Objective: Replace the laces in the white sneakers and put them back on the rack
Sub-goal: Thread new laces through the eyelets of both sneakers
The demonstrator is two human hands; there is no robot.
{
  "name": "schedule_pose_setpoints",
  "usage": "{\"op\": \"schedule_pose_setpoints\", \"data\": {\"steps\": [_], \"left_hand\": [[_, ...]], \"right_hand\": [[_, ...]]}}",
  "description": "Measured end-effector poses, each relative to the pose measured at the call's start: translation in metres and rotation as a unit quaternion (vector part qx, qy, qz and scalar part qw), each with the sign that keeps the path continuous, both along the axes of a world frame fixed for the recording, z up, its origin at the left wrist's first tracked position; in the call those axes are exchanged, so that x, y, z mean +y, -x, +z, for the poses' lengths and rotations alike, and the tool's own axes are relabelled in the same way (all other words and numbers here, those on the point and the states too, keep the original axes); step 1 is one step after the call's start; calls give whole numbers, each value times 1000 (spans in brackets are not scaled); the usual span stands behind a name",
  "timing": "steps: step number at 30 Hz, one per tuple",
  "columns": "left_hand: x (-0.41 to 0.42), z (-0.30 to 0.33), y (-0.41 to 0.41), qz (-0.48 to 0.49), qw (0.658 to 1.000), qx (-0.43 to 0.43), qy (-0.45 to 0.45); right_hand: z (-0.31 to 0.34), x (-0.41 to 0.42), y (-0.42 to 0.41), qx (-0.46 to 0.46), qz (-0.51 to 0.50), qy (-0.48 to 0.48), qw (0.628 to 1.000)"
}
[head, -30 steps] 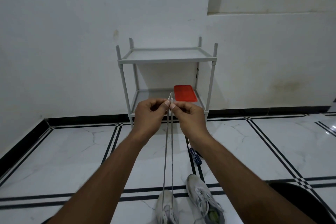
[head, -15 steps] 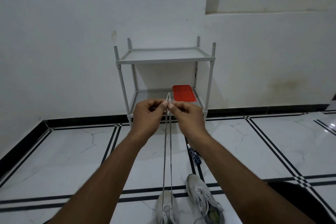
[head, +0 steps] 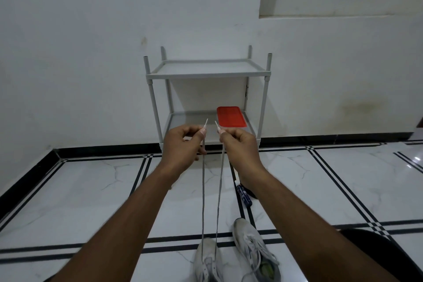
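Note:
Two white sneakers stand on the tiled floor at the bottom. From the left sneaker (head: 207,261) a grey-white lace (head: 203,192) runs up in two taut strands. My left hand (head: 184,145) pinches one lace tip and my right hand (head: 240,144) pinches the other, both raised in front of the rack. The tips stand a little apart. The right sneaker (head: 255,249) has its lace loosely threaded. The grey two-shelf rack (head: 207,73) stands against the wall.
A red flat lid or box (head: 231,117) lies on the rack's lower shelf. A small blue tube (head: 243,194) lies on the floor under my right wrist. A dark round object (head: 377,256) sits at the bottom right. White walls close the back.
My hands have drawn apart slightly, so the two lace tips that were held together now stand separated. The strands stay taut from the left sneaker.

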State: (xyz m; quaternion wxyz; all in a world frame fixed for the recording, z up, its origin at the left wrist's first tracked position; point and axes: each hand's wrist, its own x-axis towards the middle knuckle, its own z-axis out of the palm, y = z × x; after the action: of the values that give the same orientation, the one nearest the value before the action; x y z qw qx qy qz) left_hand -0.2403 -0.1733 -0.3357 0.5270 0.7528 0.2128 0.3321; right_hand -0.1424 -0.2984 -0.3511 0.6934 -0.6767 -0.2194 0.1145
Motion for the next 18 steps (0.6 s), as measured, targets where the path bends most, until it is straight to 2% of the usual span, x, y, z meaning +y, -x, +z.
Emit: {"op": "schedule_pose_setpoints", "data": {"steps": [8, 10, 12, 15, 18], "left_hand": [[65, -73, 3, 78, 992, 96, -24], [72, -105, 10, 133, 972, 169, -92], [69, -146, 16, 160, 949, 251, -102], [47, -218, 17, 99, 929, 357, 29], [10, -289, 28, -12, 870, 467, 160]], "right_hand": [[-55, -2, -25, 16, 18, 63, 998], [-89, 0, -26, 38, 30, 125, 991], [-129, -1, -21, 58, 35, 184, 981], [-199, 1, -7, 83, 56, 243, 965], [-269, -4, 10, 102, 71, 285, 950]]}}
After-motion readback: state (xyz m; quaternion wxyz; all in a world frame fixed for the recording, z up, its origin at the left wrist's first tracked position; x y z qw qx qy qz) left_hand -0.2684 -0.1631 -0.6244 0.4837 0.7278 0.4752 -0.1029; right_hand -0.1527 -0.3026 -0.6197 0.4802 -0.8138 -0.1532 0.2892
